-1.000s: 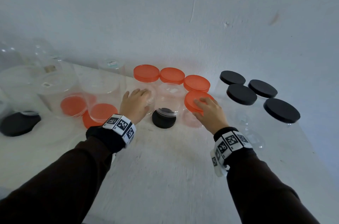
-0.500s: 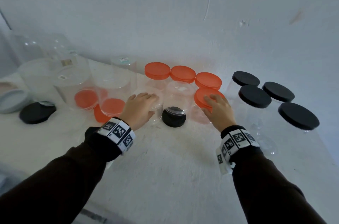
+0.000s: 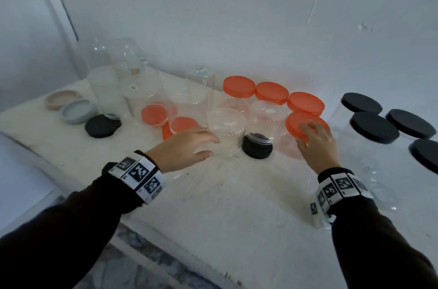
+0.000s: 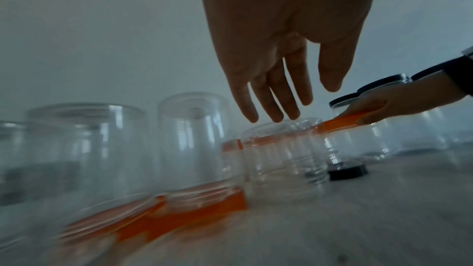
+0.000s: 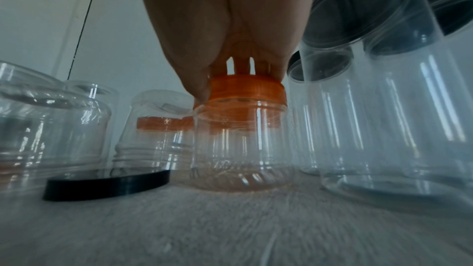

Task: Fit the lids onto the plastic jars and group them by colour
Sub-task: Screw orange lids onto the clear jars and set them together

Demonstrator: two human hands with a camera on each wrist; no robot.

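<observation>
My right hand (image 3: 310,134) grips an orange lid (image 3: 298,123) that sits on top of a clear jar (image 5: 240,145); thumb and fingers curl over the lid's rim (image 5: 256,90). My left hand (image 3: 206,145) is open, fingers straight, at the left side of a small clear jar (image 3: 227,132) standing upside down; whether it touches the jar I cannot tell. Behind stand three jars with orange lids (image 3: 239,87). Several black-lidded jars (image 3: 374,126) stand to the right. A black lid (image 3: 257,150) lies under another inverted jar between my hands.
Tall clear jars (image 3: 142,89) stand inverted at back left, two of them over orange lids (image 3: 155,114). A loose black lid (image 3: 103,125), a grey lid (image 3: 77,111) and a beige one (image 3: 62,99) lie far left. The table edge (image 3: 71,184) runs diagonally at lower left.
My left hand has slid off the top of the inverted jar to its left side and its fingers have straightened. My right hand stays on the orange lid. The head view has swung left.
</observation>
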